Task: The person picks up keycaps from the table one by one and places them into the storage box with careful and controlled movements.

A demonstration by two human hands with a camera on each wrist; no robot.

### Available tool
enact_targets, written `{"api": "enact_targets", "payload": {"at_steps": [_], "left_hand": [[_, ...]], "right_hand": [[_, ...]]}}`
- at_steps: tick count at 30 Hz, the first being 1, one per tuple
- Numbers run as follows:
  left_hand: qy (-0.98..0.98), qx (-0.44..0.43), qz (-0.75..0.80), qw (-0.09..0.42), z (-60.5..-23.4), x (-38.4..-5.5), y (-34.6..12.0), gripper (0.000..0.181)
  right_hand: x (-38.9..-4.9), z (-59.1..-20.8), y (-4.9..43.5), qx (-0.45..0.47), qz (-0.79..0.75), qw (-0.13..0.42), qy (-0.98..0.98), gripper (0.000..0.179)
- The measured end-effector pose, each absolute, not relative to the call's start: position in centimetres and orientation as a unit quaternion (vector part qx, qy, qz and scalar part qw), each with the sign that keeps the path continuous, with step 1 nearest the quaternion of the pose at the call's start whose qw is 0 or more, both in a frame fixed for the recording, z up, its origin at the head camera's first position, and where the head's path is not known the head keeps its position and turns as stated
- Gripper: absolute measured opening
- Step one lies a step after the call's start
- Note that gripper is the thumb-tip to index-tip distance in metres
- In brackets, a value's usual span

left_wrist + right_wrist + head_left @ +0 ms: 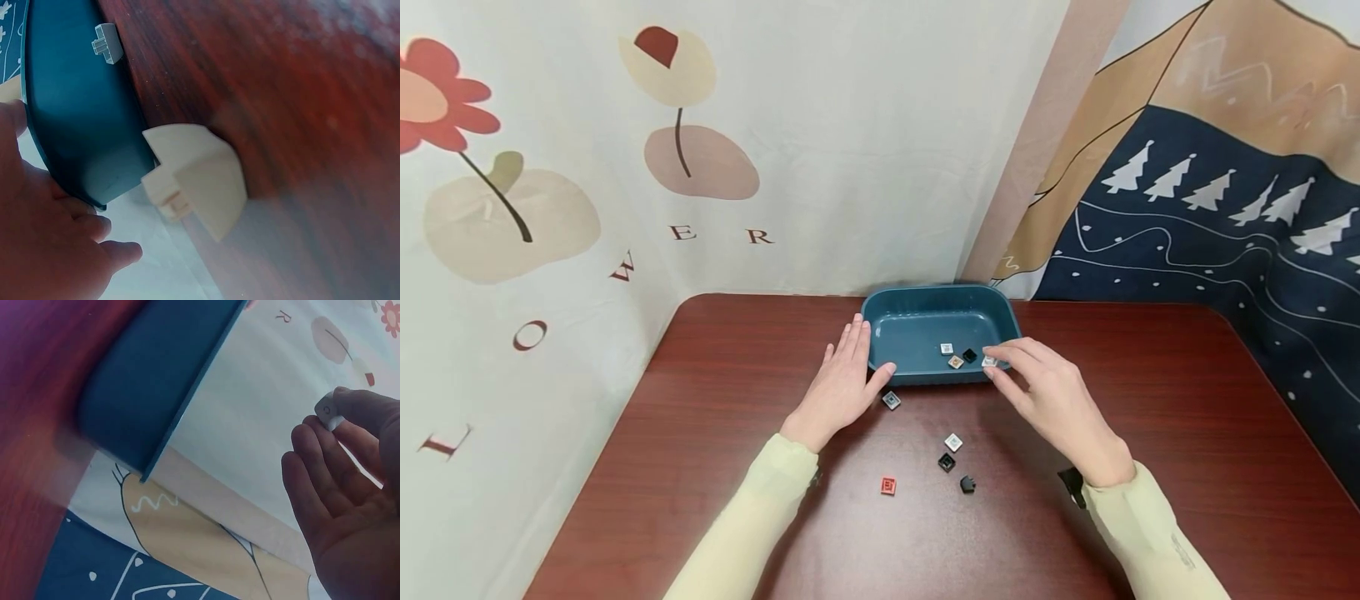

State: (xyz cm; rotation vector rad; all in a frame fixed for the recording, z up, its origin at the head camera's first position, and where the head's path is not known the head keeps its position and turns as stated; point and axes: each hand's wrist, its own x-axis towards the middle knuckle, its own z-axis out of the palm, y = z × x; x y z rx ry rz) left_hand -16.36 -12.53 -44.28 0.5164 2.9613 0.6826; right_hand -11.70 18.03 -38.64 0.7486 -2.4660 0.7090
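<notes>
My right hand point(1048, 396) pinches a white keycap point(326, 411) between thumb and fingertip above the right front rim of a blue-green tray point(898, 367); a dark letter shows on the cap. Straight fingers of my left hand point(842, 387) rest against the tray's left side, the thumb near the front rim. Inside the tray lie a white keycap point(947, 349), a beige one point(956, 362) and a black one point(970, 355). On the table near the left thumb sits a grey keycap point(891, 401).
In front of the tray lie a white keycap point(953, 442), a black one point(947, 462), a dark one on its side point(967, 484) and a red one point(888, 486). The reddish-brown table point(715, 467) meets a printed curtain point(850, 167) behind the tray.
</notes>
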Motion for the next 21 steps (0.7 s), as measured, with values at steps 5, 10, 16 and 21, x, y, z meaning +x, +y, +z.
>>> {"api": "enact_targets", "payload": {"at_steps": [5, 10, 16, 21], "left_hand": [[0.960, 0.168, 0.223, 0.026, -44.3, -16.3, -12.5, 0.086], [0.961, 0.168, 0.219, 0.022, -44.3, -16.1, -12.5, 0.086], [0.962, 0.168, 0.217, 0.018, -44.3, -16.1, -12.4, 0.086], [0.961, 0.168, 0.218, 0.016, -44.2, -15.9, -12.3, 0.086]], "right_hand": [[-12.8, -38.6, 17.8, 0.248, 0.273, 0.225, -0.902, 0.029], [-13.8, -38.7, 17.7, 0.231, 0.274, 0.211, -0.909, 0.026], [-15.1, -39.0, 17.6, 0.224, 0.276, 0.193, -0.915, 0.024], [-16.1, -39.7, 17.4, 0.215, 0.274, 0.164, -0.923, 0.022]]}}
